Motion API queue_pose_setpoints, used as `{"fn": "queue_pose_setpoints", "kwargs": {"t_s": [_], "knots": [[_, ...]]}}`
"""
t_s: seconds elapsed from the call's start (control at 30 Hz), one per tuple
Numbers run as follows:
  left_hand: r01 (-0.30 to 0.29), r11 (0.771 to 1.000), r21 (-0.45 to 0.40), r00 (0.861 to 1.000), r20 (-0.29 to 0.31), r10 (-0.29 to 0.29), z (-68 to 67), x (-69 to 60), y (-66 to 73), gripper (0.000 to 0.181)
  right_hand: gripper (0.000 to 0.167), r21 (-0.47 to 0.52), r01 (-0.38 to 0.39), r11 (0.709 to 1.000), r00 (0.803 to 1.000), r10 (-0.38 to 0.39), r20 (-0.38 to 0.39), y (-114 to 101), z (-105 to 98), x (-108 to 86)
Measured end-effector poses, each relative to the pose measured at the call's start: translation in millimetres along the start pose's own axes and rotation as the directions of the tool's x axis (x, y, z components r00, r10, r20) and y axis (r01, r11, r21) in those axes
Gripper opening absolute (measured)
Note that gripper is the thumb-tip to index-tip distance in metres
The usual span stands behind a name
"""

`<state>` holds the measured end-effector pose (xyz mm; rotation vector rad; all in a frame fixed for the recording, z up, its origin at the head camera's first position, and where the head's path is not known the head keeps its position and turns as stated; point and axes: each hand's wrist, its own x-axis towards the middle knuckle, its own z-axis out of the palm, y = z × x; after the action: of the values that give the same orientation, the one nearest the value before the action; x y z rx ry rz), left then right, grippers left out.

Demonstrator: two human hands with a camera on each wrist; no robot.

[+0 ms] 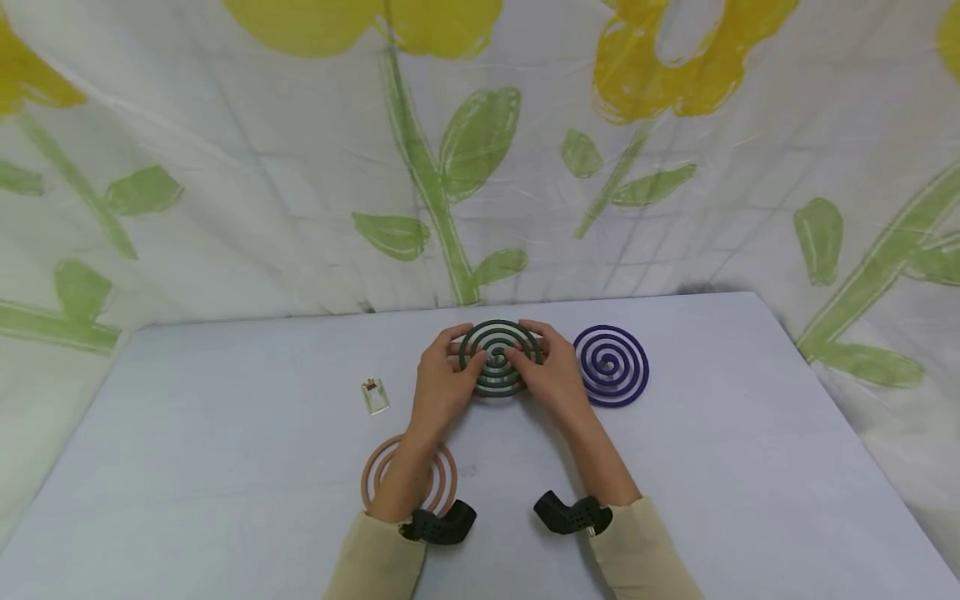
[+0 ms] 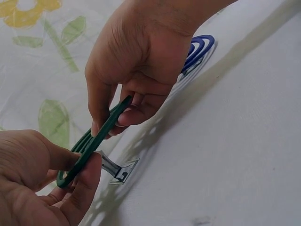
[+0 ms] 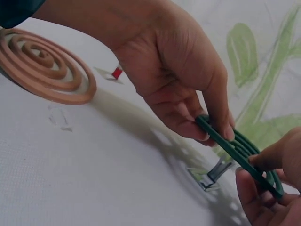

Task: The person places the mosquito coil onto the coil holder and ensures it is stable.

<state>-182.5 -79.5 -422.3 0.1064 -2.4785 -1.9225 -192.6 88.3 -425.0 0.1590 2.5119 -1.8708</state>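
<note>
The left hand (image 1: 444, 371) and the right hand (image 1: 551, 367) pinch a green spiral coil (image 1: 497, 357) between them, one at each side, with the thumbs on the near face and the fingers curled behind the rim. The green spiral coil is held tilted above the desk (image 1: 765, 475), near its far edge, between the two hands.

A metal stand (image 3: 207, 181) is located directly below the green spiral coil. Its base rests on the desk, and its upright part slopes up toward the underside of the coil. Contact between the two cannot be determined.

A blue spiral coil (image 1: 609, 364) is located just beside the right hand, on its outer side. A metallic part is partly visible beneath it in the left wrist view. A brown spiral coil (image 3: 75, 98) lies on the near left side, below the left forearm, which covers part of it in the head view. A second small stand (image 1: 375, 396), with a red part at its upper end, lies on the desk to the left of the left hand, beyond the brown spiral coil.

Each wrist carries a black device: the left unit (image 1: 440, 525) and the right unit (image 1: 573, 512). Both arms are in beige sleeves (image 1: 645, 554). Behind the desk hangs a white sheet (image 1: 255, 183) printed with yellow flowers (image 1: 630, 71) and green leaves (image 1: 483, 137).
</note>
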Motion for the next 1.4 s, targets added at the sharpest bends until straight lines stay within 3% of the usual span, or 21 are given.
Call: {"fn": "queue_pose_setpoints", "kwargs": {"t_s": [0.4,0.6,1.4], "knots": [[-0.009,1.0,0.006,1.0,-0.005,0.009,-0.5,-1.3,-1.6,0.049,0.053,0.059,-0.027,0.998,0.999,0.026,0.02,-0.6,0.7,0.3],[-0.036,0.999,0.012,0.999,0.021,0.036,1.0,0.0,-4.1,0.048,0.054,0.045,-0.027,0.999,1.0,0.026,0.01,4.5,-1.2,1.2],[-0.015,0.999,0.041,1.0,0.017,0.014,-3.0,-3.4,-0.4,0.05,0.053,-0.02,-0.022,1.0,0.999,0.023,0.028,-0.6,-1.1,-1.0]]}}
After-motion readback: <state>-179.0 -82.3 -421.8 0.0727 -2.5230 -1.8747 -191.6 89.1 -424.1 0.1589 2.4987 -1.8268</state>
